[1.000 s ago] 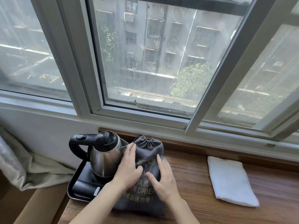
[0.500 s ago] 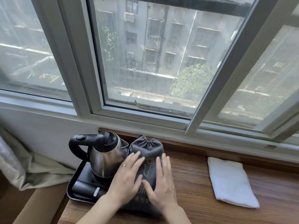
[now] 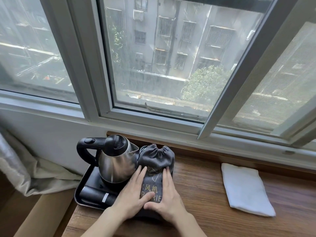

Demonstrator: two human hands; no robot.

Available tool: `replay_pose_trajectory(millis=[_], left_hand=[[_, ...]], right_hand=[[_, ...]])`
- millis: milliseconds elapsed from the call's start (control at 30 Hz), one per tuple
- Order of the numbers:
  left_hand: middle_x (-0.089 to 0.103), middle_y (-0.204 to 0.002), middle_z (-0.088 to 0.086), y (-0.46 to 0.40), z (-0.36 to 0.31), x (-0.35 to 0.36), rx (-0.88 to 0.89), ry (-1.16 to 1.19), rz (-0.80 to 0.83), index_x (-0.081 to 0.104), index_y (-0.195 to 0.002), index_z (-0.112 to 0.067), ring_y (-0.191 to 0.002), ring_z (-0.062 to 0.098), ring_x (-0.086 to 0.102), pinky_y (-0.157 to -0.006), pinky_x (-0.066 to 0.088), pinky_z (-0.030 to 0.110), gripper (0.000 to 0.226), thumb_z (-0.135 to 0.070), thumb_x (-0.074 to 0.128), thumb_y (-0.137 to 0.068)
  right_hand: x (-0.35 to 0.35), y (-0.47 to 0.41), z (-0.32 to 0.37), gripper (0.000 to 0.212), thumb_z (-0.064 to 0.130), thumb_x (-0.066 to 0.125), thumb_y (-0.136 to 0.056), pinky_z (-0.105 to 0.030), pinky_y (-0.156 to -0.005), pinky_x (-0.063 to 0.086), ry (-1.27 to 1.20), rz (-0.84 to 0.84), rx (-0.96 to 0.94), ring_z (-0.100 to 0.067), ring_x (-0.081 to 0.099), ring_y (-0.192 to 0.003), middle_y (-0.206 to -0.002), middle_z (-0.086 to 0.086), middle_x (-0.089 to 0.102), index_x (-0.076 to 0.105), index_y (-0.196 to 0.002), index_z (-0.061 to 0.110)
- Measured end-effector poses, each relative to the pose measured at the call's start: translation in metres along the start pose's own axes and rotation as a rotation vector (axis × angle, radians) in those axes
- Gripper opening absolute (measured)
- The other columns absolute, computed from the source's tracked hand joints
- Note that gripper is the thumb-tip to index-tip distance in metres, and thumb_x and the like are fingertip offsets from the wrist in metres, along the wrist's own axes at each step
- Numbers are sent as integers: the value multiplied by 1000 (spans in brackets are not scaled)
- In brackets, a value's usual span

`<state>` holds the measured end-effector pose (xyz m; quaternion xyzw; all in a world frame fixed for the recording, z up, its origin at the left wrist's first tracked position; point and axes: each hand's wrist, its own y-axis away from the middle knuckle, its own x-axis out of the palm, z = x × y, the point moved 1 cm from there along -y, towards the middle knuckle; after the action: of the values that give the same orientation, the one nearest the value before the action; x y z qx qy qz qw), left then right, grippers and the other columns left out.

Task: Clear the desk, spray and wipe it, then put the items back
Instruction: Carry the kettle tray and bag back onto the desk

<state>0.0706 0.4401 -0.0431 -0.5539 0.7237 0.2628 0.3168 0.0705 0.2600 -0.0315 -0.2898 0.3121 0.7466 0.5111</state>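
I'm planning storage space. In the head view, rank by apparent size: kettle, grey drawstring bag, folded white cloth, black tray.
Largest to smallest, as they look:
1. black tray, partly covered
2. kettle
3. grey drawstring bag and folded white cloth: too alike to rank; both hands cover part of the bag.

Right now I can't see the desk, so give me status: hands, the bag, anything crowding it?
Left hand and right hand flat on the grey hair dryer bag. Bag on tray, tight against kettle. White cloth lies apart, right.
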Motion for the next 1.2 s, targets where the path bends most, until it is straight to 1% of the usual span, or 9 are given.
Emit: replay_pose_trajectory(millis=[133,333,467,600,767,900,1000,1033,1200], left_hand=[[-14,-161,-9,9,2,7,21,-54,1,-10,-153,-31,-146,0,-17,-117,-6,16,89,-59,49,-92],[-11,-163,-5,5,2,7,13,-106,35,-8,-155,-29,-147,6,-15,-116,-5,18,89,-61,47,-92],[-9,-163,-5,4,4,6,8,-88,43,-6,-155,-30,-148,6,-13,-117,-4,20,89,-62,47,-91],[-3,-164,-9,5,7,-1,11,-17,44,4,-156,-34,-149,3,-4,-120,5,23,89,-69,46,-85],[13,-161,-13,15,9,-19,48,34,11,15,-155,-33,-146,-3,8,-118,8,16,84,-57,59,-87],[35,-150,-13,31,15,-41,76,35,-68,34,-150,-23,-138,-3,29,-113,16,9,77,-49,67,-86],[48,-136,-19,46,30,-60,43,27,-126,44,-143,-27,-128,-5,40,-105,25,6,69,-48,71,-82],[51,-132,-20,51,35,-65,30,17,-130,47,-140,-29,-125,-5,42,-103,29,7,67,-48,72,-81],[60,-122,-17,67,66,-91,-1,-100,-124,57,-130,-29,-117,0,52,-101,37,16,63,-52,70,-73]], right_hand=[[7,4,3,152,88,63,-51,-5,-111,-11,27,18,2,6,-35,-140,-161,6,-33,-36,-144,20],[6,2,2,153,89,64,-51,-17,-121,-3,46,19,0,-4,-26,-149,-162,5,-31,-36,-145,20],[3,1,4,156,89,66,-49,-16,-120,-4,30,9,-7,-1,-25,-149,-163,6,-29,-27,-153,18],[-4,3,7,156,95,62,-47,-14,-119,-4,29,1,2,-3,-19,-151,-164,8,-26,-18,-158,19],[-17,11,18,146,97,50,-54,-31,-126,1,120,-55,38,-14,-14,-154,-167,4,-19,-12,-160,17],[-19,26,41,117,87,44,-75,-33,-124,6,295,-246,6,-21,0,-154,-168,0,3,12,-161,14],[-9,34,71,94,73,58,-76,-42,-115,35,303,-355,-150,-32,40,-141,-152,-14,44,53,-142,6],[-2,34,79,88,69,60,-75,-45,-110,42,300,-382,-208,-32,48,-134,-145,-15,52,60,-135,5],[35,23,110,78,57,73,-74,-41,-107,47,241,-216,-321,-30,56,-127,-136,-11,59,62,-132,6]])
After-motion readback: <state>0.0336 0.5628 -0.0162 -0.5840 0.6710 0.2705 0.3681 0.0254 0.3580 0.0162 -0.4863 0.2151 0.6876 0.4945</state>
